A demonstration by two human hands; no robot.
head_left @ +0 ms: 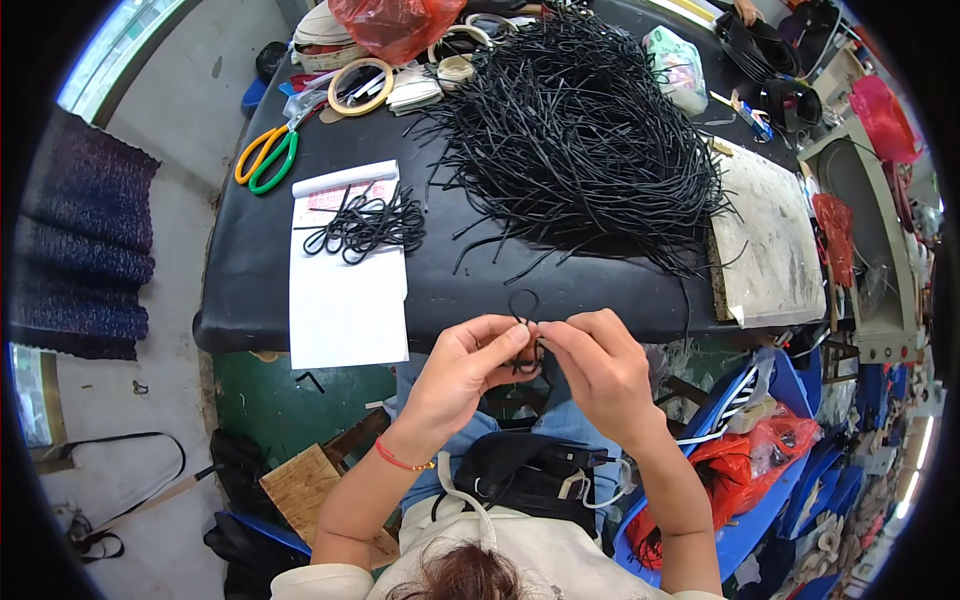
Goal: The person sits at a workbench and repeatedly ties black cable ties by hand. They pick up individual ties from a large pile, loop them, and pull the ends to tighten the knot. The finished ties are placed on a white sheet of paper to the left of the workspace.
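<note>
Cord [527, 366] loops forward toward table [455, 285], pinched by left hand [462, 366] and right hand [606, 368], close together, neither clearly nearer.

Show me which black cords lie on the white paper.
The small looped bunch on the white paper; the large heap sits on the black table, and the left hand and right hand hold another cord.

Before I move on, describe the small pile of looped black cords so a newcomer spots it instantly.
Start at the black table and find the white paper pad on its left side. The small pile of looped cords lies mostly on the pad's upper part. Unlike the huge heap of loose cords to its right, it is small and bent into loops.
</note>
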